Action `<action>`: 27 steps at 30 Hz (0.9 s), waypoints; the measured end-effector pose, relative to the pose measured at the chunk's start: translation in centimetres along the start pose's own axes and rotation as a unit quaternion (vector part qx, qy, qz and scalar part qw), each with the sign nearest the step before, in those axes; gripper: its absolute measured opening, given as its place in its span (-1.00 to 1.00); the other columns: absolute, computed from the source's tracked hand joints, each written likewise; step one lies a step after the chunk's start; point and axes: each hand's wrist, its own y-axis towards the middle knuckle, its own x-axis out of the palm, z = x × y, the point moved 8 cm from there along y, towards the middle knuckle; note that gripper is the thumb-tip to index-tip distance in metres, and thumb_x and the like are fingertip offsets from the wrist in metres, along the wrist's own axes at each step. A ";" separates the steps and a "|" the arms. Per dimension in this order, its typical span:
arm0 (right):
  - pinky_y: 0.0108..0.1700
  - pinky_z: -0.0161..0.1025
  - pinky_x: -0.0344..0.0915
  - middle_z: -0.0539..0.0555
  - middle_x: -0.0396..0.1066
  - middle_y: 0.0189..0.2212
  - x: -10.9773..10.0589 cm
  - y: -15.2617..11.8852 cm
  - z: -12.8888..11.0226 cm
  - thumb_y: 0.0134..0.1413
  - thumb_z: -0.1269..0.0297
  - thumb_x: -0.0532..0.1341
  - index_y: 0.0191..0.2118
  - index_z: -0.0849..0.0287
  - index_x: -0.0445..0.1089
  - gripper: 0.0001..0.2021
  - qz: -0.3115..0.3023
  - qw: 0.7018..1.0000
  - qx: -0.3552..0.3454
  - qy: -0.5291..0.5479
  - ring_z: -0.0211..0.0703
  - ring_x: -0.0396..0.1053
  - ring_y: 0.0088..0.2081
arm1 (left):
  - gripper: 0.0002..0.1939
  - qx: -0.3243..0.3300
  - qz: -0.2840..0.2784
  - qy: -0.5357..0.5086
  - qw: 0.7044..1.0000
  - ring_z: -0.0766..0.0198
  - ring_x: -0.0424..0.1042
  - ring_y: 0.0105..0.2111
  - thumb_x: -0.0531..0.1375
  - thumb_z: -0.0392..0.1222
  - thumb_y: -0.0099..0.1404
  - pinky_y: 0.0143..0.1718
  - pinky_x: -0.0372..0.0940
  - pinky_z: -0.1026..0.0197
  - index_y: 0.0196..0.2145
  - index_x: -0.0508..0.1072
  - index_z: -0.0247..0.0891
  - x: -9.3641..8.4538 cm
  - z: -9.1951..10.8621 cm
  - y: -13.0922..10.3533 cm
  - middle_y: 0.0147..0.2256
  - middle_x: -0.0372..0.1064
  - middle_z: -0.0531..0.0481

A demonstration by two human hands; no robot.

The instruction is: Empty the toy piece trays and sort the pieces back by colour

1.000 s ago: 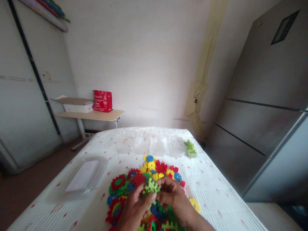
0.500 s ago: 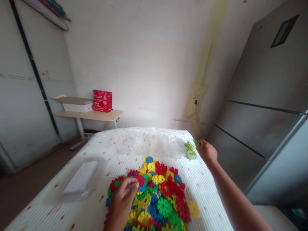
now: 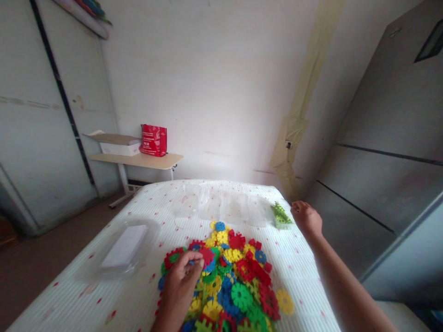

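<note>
A heap of red, yellow, blue and green plastic pieces (image 3: 242, 296) lies at the near middle of the table. Over its left side is my left hand (image 3: 182, 281), thumb and forefinger pinched on the edge of a red toothed piece (image 3: 207, 257). Light-green pieces (image 3: 281, 213) fill a small clear container at the table's far right. Just right of that container, my right hand (image 3: 307, 218) is loosely curled, its fingertips a little apart and nothing visible between them.
Clear plastic trays (image 3: 235, 205) stand along the far part of the table (image 3: 65, 295). At the left lies a clear tray (image 3: 124, 246) with a white rectangular item. One yellow piece (image 3: 285, 301) lies apart, right of the heap. Behind are a side table (image 3: 155, 160) and a red bag (image 3: 154, 140).
My right hand has let go of the light-green pieces it held and is now clear of the container. My left hand stays at the red piece. The view has shifted slightly.
</note>
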 end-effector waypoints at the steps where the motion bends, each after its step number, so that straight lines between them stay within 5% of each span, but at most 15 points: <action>1: -0.52 -0.36 0.00 0.12 0.47 -0.32 -0.7 -0.5 -0.3 0.06 0.27 0.03 -0.34 0.18 0.46 -0.74 0.024 1.000 -0.008 0.018 -0.24 0.35 -0.45 | -0.65 0.003 0.007 0.003 1.000 0.16 0.45 -0.39 0.17 0.11 0.02 -0.36 0.33 0.22 -0.40 0.44 -0.24 -0.3 0.2 0.0 -0.45 0.47 -0.03; 6: -0.40 -0.33 0.17 0.11 0.47 -0.39 -1.6 -4.5 -3.7 0.03 0.25 0.03 -0.40 0.19 0.43 -0.76 0.044 0.979 -0.103 0.170 -0.21 0.37 -0.47 | -0.66 0.039 0.069 0.008 0.997 0.17 0.45 -0.36 0.17 0.08 0.05 -0.30 0.32 0.23 -0.36 0.44 -0.26 -3.1 0.9 0.7 -0.40 0.48 -0.03; 10: -0.41 -0.31 0.23 0.07 0.47 -0.49 -1.0 -7.4 -7.7 0.01 0.25 0.04 -0.42 0.16 0.41 -0.78 -0.047 0.940 -0.151 0.302 -0.19 0.36 -0.49 | -0.69 0.049 0.101 0.048 0.993 0.19 0.44 -0.39 0.15 0.06 0.07 -0.34 0.32 0.24 -0.39 0.44 -0.24 -5.3 0.9 1.2 -0.45 0.47 -0.01; 14: -0.44 -0.34 0.21 0.02 0.46 -0.51 -1.0 -9.4 -12.5 -0.04 0.33 0.06 -0.42 0.14 0.43 -0.81 -0.146 0.917 -0.208 0.309 -0.23 0.35 -0.51 | -0.75 0.078 0.111 0.141 0.981 0.17 0.45 -0.37 0.13 0.00 0.04 -0.28 0.33 0.20 -0.43 0.48 -0.20 -6.6 1.2 1.4 -0.41 0.49 0.00; 20: -0.36 -0.38 0.22 0.00 0.50 -0.42 -0.5 -11.7 -18.5 -0.06 0.45 0.07 -0.37 0.08 0.48 -0.75 -0.226 0.893 -0.284 0.268 -0.25 0.40 -0.40 | -0.78 0.105 0.023 0.253 0.962 0.19 0.45 -0.26 0.07 -0.21 0.08 -0.16 0.29 0.17 -0.38 0.51 -0.20 -5.0 0.6 1.5 -0.34 0.50 -0.01; 27: -0.28 -0.38 0.22 0.01 0.52 -0.31 0.6 -13.0 -21.8 -0.13 0.51 0.07 -0.31 0.06 0.51 -0.67 -0.264 0.882 -0.310 0.239 -0.23 0.42 -0.30 | -0.71 0.097 -0.020 0.312 0.945 0.23 0.40 -0.16 0.06 -0.42 0.06 -0.04 0.22 0.18 -0.33 0.51 -0.22 -4.1 -0.4 1.8 -0.25 0.49 -0.03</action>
